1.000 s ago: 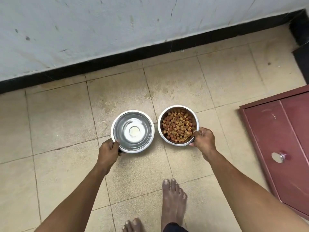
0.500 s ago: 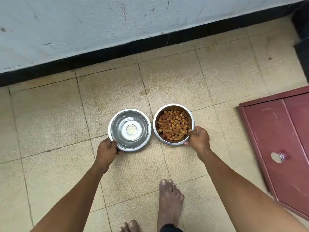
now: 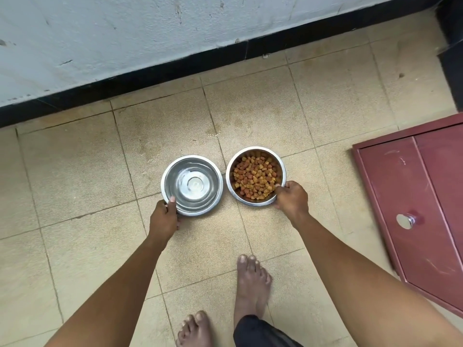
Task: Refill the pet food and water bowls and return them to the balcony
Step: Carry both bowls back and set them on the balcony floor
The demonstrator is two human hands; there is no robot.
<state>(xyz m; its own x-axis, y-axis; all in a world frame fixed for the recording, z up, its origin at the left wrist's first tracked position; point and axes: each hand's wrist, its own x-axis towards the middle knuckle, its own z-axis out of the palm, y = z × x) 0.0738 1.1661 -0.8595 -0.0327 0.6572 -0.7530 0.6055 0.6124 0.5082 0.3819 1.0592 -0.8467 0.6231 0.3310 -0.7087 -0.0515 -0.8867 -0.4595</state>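
Two steel bowls sit side by side low over the beige tiled floor. The water bowl (image 3: 192, 185) on the left holds clear water, and my left hand (image 3: 164, 216) grips its near rim with the thumb over the edge. The food bowl (image 3: 255, 176) on the right is filled with orange-brown kibble, and my right hand (image 3: 292, 199) pinches its near right rim. Whether the bowls rest fully on the tiles I cannot tell.
A white wall with a black skirting (image 3: 155, 73) runs along the far side. A dark red door (image 3: 426, 196) with a round metal knob stands open at the right. My bare feet (image 3: 251, 284) stand just behind the bowls.
Both bowls have moved slightly forward and lower toward the floor, still side by side. Both hands keep the same hold on the rims.
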